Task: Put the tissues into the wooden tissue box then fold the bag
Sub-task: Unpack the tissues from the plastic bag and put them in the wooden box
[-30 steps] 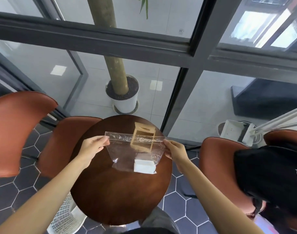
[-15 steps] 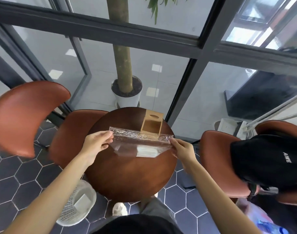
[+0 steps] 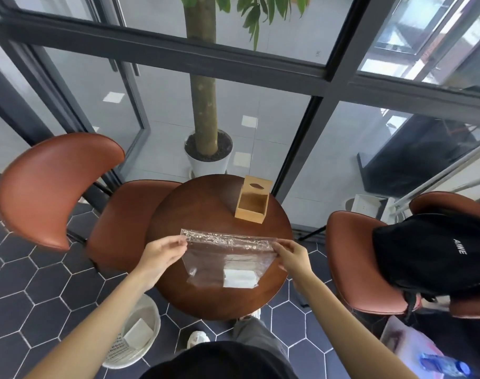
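Left hand [image 3: 162, 251] pinches the clear bag's [image 3: 225, 258] top-left corner, fingers closed on the crinkled seal strip; the bag hangs above the round worktop [image 3: 206, 296], white tissues [image 3: 240, 279] sitting low in its right corner. Right hand [image 3: 292, 255] grips the opposite corner likewise. Behind, the wooden tissue box [image 3: 252, 203] stands open near the far edge, apart from the bag. Far right, a black backpack [image 3: 430, 253] reads "AIWE".

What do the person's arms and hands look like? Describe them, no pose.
Both arms are bare to the frame edge: no sleeves visible, no watch, bracelet or gloves. The left hand and right hand show no rings that I can make out.
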